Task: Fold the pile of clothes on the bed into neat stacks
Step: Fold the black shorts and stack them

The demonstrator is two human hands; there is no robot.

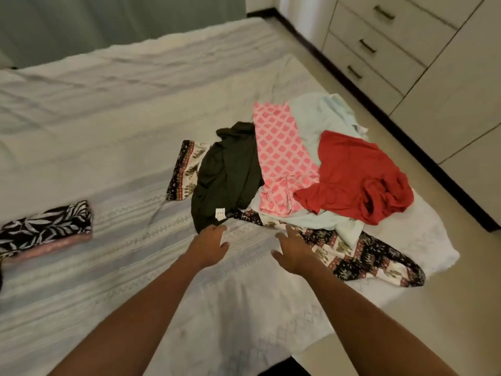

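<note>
Both arms out over the bed (108, 118), nothing held. My left hand (212, 244) is spread wide, its fingertips at the near hem of the dark olive garment (225, 175); I cannot tell whether they touch it. My right hand (292, 251) is just as loose and wide, over the near edge of the elephant-print trousers (366, 256).

The pile sits at the bed's right corner. The olive piece is on its left flank, the pink patterned piece (279, 156) beside it, and the red top (352, 177) lies crumpled over a pale mint garment (320, 115). One folded leaf-print piece (46, 229) lies well apart to the left, so the job looks barely begun.

Step in hand, as I read it: take the olive piece.
- It lies across the trousers and beside the pink piece, so lift it up and clear, not by dragging.
- Pinch two points along the hem, apart, so it hangs flat.
- Carry it to the bare sheet in front of me and smooth before folding.
- Watch the corner: the trousers trail near the edge and a tug could slide them off.
</note>
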